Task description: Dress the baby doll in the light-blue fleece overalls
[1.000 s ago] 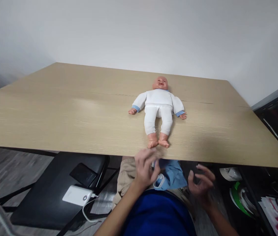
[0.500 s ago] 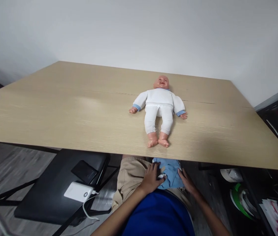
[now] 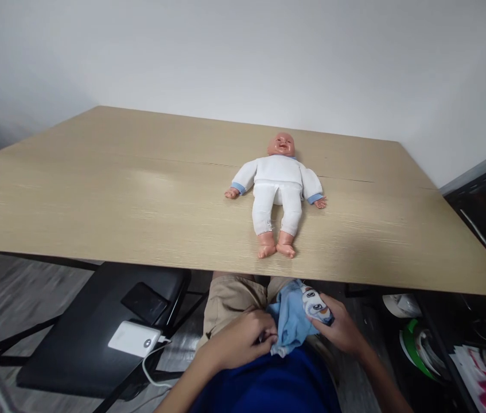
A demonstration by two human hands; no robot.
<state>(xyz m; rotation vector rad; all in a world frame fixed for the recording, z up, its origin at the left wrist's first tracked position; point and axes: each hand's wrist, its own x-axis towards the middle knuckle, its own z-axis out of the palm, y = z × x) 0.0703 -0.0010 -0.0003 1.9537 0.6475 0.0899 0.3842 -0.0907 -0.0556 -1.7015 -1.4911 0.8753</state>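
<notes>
A baby doll [image 3: 278, 193] in white clothes with blue cuffs lies face up on the light wooden table [image 3: 117, 195], feet toward me near the front edge. Below that edge, on my lap, both hands grip a small light blue garment [image 3: 293, 318] with a printed cartoon face. My left hand [image 3: 241, 339] is closed on its left side, fingers curled. My right hand [image 3: 341, 327] pinches the right side beside the printed face.
A black chair [image 3: 96, 338] at the lower left carries a dark phone [image 3: 146, 302] and a white power bank [image 3: 133, 339] with a cable. Dark shelving [image 3: 475, 229] with bags and clutter stands at the right. A white wall rises behind the table.
Both hands went from hovering loosely at the table edge down onto my lap. They have closed on the blue garment and lifted it, turning the printed face into view.
</notes>
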